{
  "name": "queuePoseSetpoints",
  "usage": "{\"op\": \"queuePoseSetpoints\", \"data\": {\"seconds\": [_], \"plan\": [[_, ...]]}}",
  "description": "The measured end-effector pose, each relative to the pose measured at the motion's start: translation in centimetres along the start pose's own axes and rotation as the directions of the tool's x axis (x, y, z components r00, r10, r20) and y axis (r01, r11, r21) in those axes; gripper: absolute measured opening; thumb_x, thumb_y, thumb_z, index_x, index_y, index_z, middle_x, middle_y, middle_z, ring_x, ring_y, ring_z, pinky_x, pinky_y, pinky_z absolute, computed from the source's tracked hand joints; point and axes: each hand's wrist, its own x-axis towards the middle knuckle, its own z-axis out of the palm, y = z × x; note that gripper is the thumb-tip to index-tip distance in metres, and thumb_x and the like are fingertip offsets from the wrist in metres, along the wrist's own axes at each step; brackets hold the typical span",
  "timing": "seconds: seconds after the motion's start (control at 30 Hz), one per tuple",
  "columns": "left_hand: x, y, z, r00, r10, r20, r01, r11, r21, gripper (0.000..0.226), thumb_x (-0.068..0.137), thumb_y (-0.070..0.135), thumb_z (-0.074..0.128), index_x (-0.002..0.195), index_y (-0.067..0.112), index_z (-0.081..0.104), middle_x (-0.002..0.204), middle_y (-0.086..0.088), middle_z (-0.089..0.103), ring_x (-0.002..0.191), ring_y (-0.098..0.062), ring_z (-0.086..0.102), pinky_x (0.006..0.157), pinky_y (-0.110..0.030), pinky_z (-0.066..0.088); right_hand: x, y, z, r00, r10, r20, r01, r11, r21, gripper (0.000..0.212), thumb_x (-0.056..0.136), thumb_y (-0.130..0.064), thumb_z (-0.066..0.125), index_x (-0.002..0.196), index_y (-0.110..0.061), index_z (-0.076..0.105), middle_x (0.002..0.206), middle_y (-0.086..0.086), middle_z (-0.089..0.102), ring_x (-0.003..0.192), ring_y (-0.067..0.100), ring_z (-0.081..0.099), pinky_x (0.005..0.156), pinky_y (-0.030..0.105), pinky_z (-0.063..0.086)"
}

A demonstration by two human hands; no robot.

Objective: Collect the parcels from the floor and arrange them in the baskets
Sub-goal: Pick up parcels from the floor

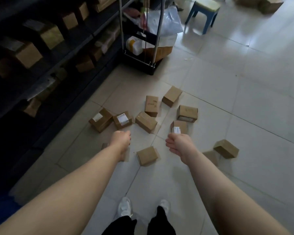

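Several small brown cardboard parcels lie scattered on the tiled floor in front of me, among them a labelled one (122, 119), a plain one (147, 155) between my arms and one at the right (226, 148). My left hand (120, 139) hangs above the floor with its fingers curled into a fist and nothing visible in it. It partly hides a parcel (105, 146). My right hand (178, 144) hangs with thumb out and fingers curled away from view, just in front of a white-labelled parcel (179, 125). No basket is clearly in view.
Dark shelving (41, 68) holding many boxes runs along the left. A black trolley (139, 63) with metal rails, a white jug and bags stands behind the parcels. A blue stool (204, 11) and more cartons (261, 3) are at the far right. My feet (143, 207) stand below.
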Motion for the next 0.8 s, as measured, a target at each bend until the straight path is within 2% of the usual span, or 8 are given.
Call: {"op": "queuePoseSetpoints", "data": {"seconds": [0.17,0.33,0.47,0.6,0.63,0.7,0.73,0.8], "plan": [[9.2,-3.7,4.6,0.989,-0.147,-0.009,0.146,0.989,-0.019,0.017,0.095,0.018,0.045,0.078,0.018,0.048,0.069,-0.003,0.043,0.057,-0.014,0.035,0.053,-0.028,0.029,11.1,2.2,-0.8,0.998,0.069,-0.002,-0.069,0.992,-0.107,0.022,0.098,-0.009,0.041,0.079,-0.019,0.048,0.065,0.004,0.041,0.055,0.015,0.036,0.051,0.023,0.026],[18.4,-8.9,8.9,0.968,-0.247,-0.036,0.244,0.968,-0.062,0.008,0.096,0.021,0.045,0.088,0.021,0.047,0.069,-0.001,0.042,0.057,-0.014,0.036,0.054,-0.026,0.029,22.0,6.4,-1.3,0.998,0.039,-0.052,-0.051,0.969,-0.244,0.010,0.092,-0.014,0.054,0.091,-0.008,0.062,0.075,0.009,0.052,0.064,0.018,0.043,0.056,0.027,0.032],[26.5,-14.7,11.8,0.955,-0.297,-0.016,0.295,0.952,-0.081,0.024,0.095,0.020,0.044,0.072,0.025,0.039,0.065,0.000,0.033,0.055,-0.015,0.029,0.055,-0.025,0.027,31.1,10.9,-0.7,0.998,0.044,-0.036,-0.054,0.940,-0.337,0.015,0.091,-0.014,0.056,0.078,-0.010,0.060,0.073,0.009,0.052,0.062,0.019,0.045,0.056,0.028,0.034],[34.5,-20.8,13.8,0.930,-0.367,0.010,0.367,0.930,-0.026,0.026,0.097,0.023,0.042,0.073,0.018,0.033,0.063,0.000,0.025,0.050,-0.015,0.023,0.070,-0.028,0.047,39.8,16.0,0.7,0.999,0.042,-0.022,-0.048,0.917,-0.396,0.027,0.091,-0.011,0.054,0.065,-0.013,0.053,0.062,0.002,0.045,0.053,0.015,0.039,0.048,0.024,0.029],[36.4,-22.1,14.1,0.927,-0.375,0.021,0.375,0.927,-0.016,0.024,0.097,0.024,0.042,0.076,0.016,0.033,0.062,0.000,0.023,0.049,-0.015,0.021,0.065,-0.026,0.046,41.9,17.2,1.2,0.999,0.046,-0.024,-0.052,0.910,-0.410,0.028,0.092,-0.011,0.054,0.064,-0.012,0.053,0.061,0.002,0.044,0.052,0.014,0.039,0.047,0.024,0.029],[40.1,-24.8,14.7,0.927,-0.372,0.037,0.372,0.928,0.008,0.025,0.096,0.022,0.042,0.073,0.017,0.032,0.059,0.001,0.018,0.046,-0.013,0.016,0.050,-0.021,0.026,45.8,19.2,2.1,0.997,0.073,-0.033,-0.080,0.895,-0.439,0.023,0.093,-0.015,0.053,0.072,-0.008,0.057,0.067,0.004,0.047,0.055,0.015,0.041,0.049,0.025,0.032],[41.9,-25.9,14.8,0.926,-0.376,0.038,0.375,0.927,0.025,0.026,0.096,0.021,0.043,0.072,0.019,0.032,0.058,0.001,0.017,0.043,-0.013,0.016,0.049,-0.020,0.018,47.4,20.1,2.6,0.995,0.087,-0.042,-0.097,0.884,-0.457,0.020,0.094,-0.018,0.053,0.081,-0.005,0.060,0.075,0.007,0.051,0.059,0.016,0.045,0.053,0.027,0.036],[45.0,-27.7,15.1,0.920,-0.389,0.043,0.387,0.920,0.053,0.023,0.097,0.023,0.043,0.076,0.017,0.036,0.057,-0.001,0.021,0.042,-0.012,0.019,0.049,-0.020,0.018,50.4,21.4,3.6,0.991,0.122,-0.058,-0.134,0.855,-0.500,0.021,0.095,-0.025,0.052,0.095,-0.005,0.058,0.091,0.011,0.054,0.068,0.019,0.050,0.062,0.030,0.042]]}}
